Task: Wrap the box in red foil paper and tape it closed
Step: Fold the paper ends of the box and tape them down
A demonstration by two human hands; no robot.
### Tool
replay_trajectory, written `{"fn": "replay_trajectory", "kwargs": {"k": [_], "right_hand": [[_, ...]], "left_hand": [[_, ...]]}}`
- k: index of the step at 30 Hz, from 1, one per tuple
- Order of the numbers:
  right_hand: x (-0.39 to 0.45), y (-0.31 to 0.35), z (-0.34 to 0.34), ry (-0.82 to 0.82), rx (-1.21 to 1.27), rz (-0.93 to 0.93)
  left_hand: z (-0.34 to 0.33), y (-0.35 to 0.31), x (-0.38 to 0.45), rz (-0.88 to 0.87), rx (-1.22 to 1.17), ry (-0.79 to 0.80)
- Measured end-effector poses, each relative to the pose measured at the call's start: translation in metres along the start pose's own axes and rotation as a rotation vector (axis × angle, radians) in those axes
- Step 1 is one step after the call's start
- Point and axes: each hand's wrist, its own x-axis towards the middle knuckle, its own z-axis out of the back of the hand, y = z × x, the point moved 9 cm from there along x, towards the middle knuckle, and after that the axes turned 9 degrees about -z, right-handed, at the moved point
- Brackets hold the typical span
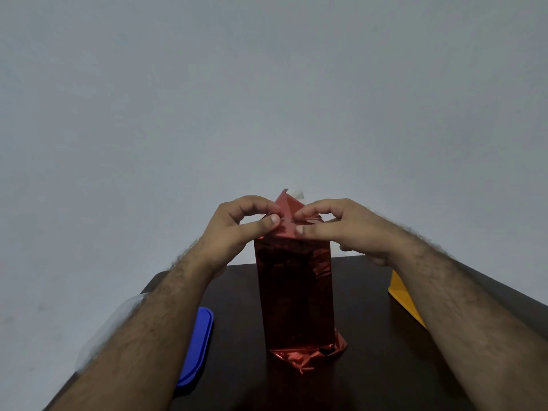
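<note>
Lying crumpled and unsealed at the near foot of the box: a loose skirt of red foil, spreading onto the dark worktop. Standing upright on end at the middle of that worktop, already sheathed along its tall sides. Sitting to the left, a blue lid; to the right, a yellow board, partly hidden by the forearm.

Pinching the top folds from both sides: left hand and right hand close together, thumbs and curled fingertips clamping on the foil flaps. Poking up just behind them, a pointed flap with what looks like a bit of tape at its tip.

Likely risks: springing open of the stiff foil if either pinch is loosening before taping; tipping of the tall box under uneven downward pressure; tearing at the creased corners; tape sticking crookedly.
</note>
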Motion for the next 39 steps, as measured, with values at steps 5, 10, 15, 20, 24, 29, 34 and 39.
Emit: {"fn": "replay_trajectory", "kwargs": {"k": [5,10,15,20,24,29,34,39], "right_hand": [[0.005,0.000,-0.002,-0.044,0.034,0.062],[0.006,0.002,-0.004,-0.061,0.010,0.105],[0.006,0.004,-0.003,-0.073,-0.017,0.145],[0.002,0.007,-0.002,-0.041,-0.058,0.169],[0.004,0.007,-0.002,-0.048,-0.051,0.203],[0.010,-0.004,0.000,-0.067,-0.046,0.186],[0.014,-0.010,0.001,-0.088,-0.051,0.171],[0.015,-0.011,0.001,-0.076,-0.051,0.190]], "left_hand": [[-0.004,0.000,0.002,-0.013,-0.013,0.004],[-0.010,0.006,0.001,0.035,0.007,0.003],[-0.008,0.012,0.003,0.097,0.102,0.020],[-0.012,0.013,0.001,0.156,0.132,0.075],[-0.017,0.009,0.000,0.143,0.149,0.103],[-0.016,0.011,-0.001,0.134,0.164,0.091],[-0.020,0.011,-0.002,0.143,0.158,0.117],[-0.022,0.012,-0.001,0.126,0.168,0.134]]}}
